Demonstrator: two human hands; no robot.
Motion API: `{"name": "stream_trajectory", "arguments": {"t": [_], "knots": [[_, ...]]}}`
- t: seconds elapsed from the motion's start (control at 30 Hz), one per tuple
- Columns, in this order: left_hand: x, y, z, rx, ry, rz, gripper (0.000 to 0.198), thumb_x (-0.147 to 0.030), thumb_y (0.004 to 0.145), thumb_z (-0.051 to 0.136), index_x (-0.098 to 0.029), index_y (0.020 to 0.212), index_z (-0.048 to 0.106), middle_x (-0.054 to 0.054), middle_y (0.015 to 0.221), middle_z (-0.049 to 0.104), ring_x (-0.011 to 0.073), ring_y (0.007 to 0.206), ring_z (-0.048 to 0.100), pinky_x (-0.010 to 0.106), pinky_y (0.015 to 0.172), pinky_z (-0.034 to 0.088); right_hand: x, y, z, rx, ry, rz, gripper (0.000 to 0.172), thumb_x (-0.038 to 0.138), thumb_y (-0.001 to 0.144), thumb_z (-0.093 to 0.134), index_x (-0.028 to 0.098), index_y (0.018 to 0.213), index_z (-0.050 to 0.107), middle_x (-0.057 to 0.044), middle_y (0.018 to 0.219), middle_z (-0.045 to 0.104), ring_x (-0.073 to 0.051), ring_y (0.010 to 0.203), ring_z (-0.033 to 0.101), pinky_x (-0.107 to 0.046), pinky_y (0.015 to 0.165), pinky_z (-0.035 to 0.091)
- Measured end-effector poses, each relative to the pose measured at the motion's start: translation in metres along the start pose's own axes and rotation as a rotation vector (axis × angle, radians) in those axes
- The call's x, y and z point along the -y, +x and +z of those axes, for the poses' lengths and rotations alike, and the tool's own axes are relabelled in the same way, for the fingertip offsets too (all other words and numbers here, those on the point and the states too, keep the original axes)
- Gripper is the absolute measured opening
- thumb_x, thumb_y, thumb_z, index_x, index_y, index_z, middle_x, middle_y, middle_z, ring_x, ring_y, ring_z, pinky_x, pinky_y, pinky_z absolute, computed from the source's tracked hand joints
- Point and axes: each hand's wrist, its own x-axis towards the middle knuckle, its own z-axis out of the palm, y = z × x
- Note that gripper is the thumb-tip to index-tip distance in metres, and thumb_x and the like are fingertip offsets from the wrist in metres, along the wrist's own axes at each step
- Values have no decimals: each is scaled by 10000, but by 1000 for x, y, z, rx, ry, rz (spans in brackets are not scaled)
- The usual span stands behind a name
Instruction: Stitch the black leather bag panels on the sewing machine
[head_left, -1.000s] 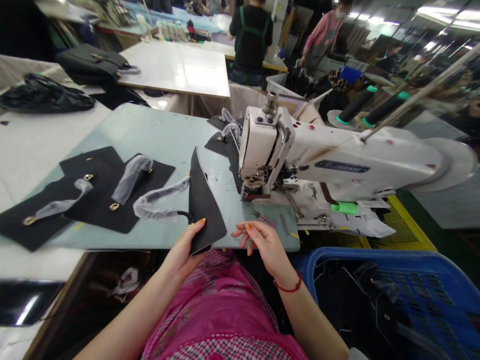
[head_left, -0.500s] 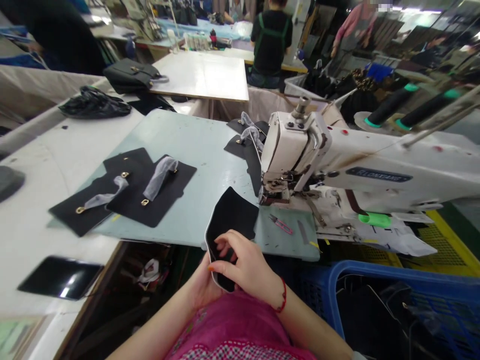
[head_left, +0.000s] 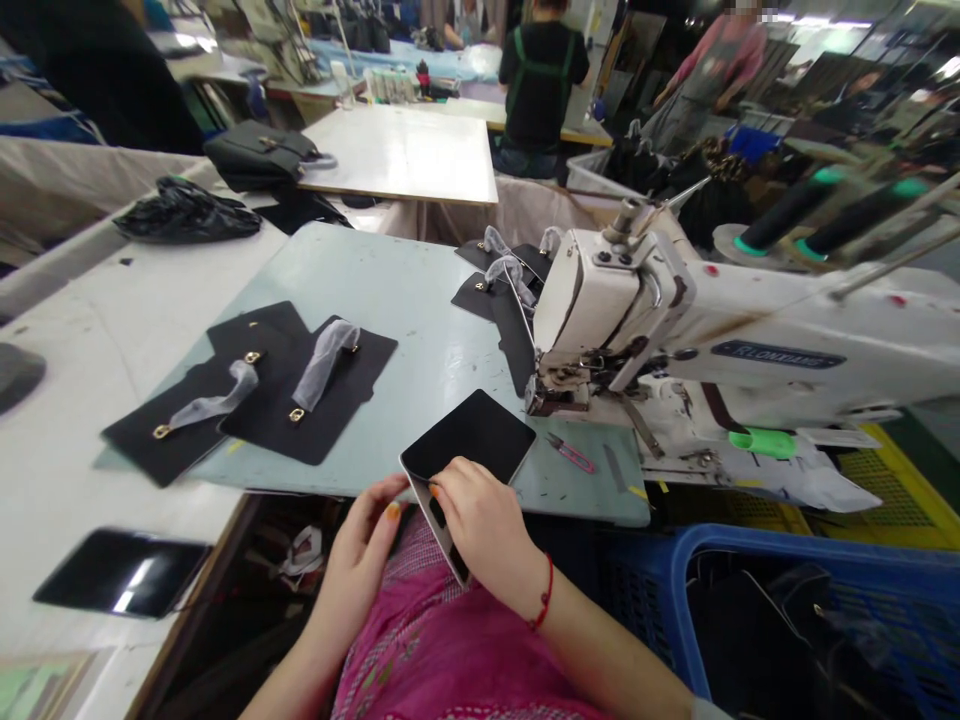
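A black leather bag panel (head_left: 472, 430) with a pale edge lies partly on the pale green tabletop, its near part bent down over the table's front edge. My right hand (head_left: 480, 510) grips this panel near its left edge, thumb and fingers closed on it. Just left of that edge is my left hand (head_left: 367, 535), its thumb and fingers apart and nothing visible between them; whether a fingertip touches the edge I cannot tell. Pink thread snips (head_left: 571, 453) lie right of the panel, below the sewing machine's head (head_left: 577, 320).
Black panels with wrapped handles (head_left: 315, 400) lie at left on the tabletop (head_left: 405, 300); more sit behind the machine. A phone (head_left: 124, 572) rests on the white table. A blue basket (head_left: 690, 560) holding black pieces stands at right. A co-worker (head_left: 541, 90) stands farther back.
My left hand has come away from the panel, to the left. The panel, curled up before, now lies flatter on the table, with my right hand gripping its edge.
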Motion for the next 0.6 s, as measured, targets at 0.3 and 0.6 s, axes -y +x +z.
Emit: {"name": "stream_trajectory", "arguments": {"t": [0.3,0.6], "knots": [[-81,5,-22,388,421,299,246,-346,910,575,-188,827,745,59,803,719,211,752,653,283,760,522,-5,19,-75,295,294,-412,273,281,1040,415,161,991,656,-49,936,665,-137,853,592,-244,777,459],[-109,9,-15,711,159,160,227,-273,874,621,-185,751,790,90,700,681,233,669,606,313,708,504,-26,-24,-74,310,1049,43,438,580,918,563,162,829,660,-27,792,625,-122,700,548,-219,623,452]]}}
